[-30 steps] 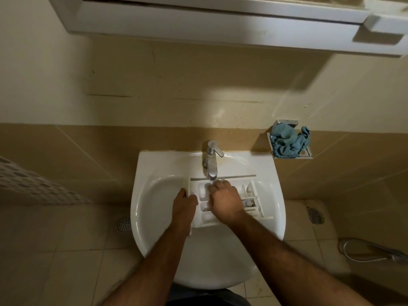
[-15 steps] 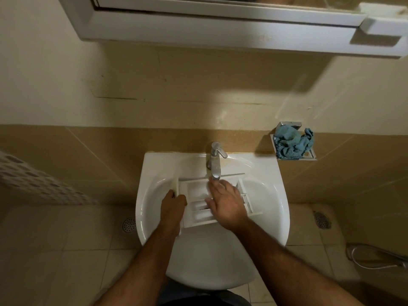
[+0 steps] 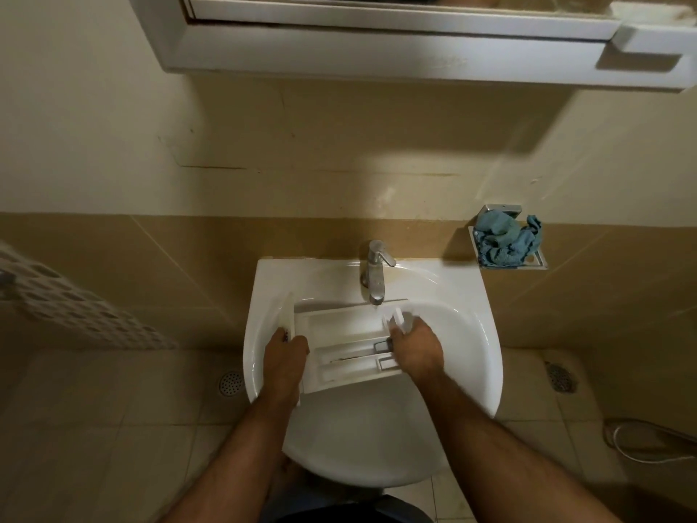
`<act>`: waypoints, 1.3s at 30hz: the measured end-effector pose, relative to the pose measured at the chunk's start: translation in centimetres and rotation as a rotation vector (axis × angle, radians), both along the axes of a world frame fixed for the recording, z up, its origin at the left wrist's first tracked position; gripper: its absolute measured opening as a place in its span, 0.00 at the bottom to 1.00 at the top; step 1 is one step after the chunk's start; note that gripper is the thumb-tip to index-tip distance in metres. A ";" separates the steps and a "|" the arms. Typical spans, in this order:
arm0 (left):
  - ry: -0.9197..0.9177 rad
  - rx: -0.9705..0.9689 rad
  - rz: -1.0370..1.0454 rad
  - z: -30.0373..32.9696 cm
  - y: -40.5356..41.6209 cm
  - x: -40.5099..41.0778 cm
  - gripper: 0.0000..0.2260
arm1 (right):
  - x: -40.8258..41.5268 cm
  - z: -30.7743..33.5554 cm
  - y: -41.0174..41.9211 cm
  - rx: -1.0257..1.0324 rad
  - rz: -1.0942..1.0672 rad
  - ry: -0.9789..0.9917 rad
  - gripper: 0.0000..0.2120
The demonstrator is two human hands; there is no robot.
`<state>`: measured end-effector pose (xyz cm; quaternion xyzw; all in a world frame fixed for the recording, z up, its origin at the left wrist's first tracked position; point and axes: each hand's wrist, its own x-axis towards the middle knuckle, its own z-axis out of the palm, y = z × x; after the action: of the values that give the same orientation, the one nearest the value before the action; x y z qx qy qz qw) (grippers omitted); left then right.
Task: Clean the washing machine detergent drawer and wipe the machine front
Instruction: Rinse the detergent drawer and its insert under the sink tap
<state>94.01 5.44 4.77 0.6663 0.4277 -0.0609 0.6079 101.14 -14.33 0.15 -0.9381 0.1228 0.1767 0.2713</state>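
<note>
Left hand point(image 3: 283, 356): bare as I look down on it, no glove, no ring or band that I can make out.
Right hand point(image 3: 416, 351): bare as well, nothing worn on it; its fingertips are blurred, so I cannot tell detail there.
Left forearm point(image 3: 241, 443): uncovered for its whole visible length, hair showing, no sleeve, no watch or strap at the wrist.
Right forearm point(image 3: 501, 447): uncovered too, hairy, no sleeve in view.
Clothing point(image 3: 339, 509): a dark garment at the near edge, between my forearms; too dim to tell its kind.
</note>
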 end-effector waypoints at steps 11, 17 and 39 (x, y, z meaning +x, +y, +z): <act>-0.095 0.025 0.031 0.5 0.3 -0.9 0.26 | 1.3 1.1 0.2 0.296 -0.130 0.012 0.11; -0.119 -0.072 0.026 -0.3 -0.4 -1.0 0.20 | 1.2 2.6 -1.3 0.327 -0.136 -0.013 0.12; 0.071 -0.510 -0.184 -1.6 -3.3 3.5 0.12 | 1.4 11.5 -5.9 -0.224 -0.114 -0.134 0.07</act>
<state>97.50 2.19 3.18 0.5253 0.3573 -0.2448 0.7325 102.57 -20.24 11.67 -0.9638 0.1764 0.0833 0.1818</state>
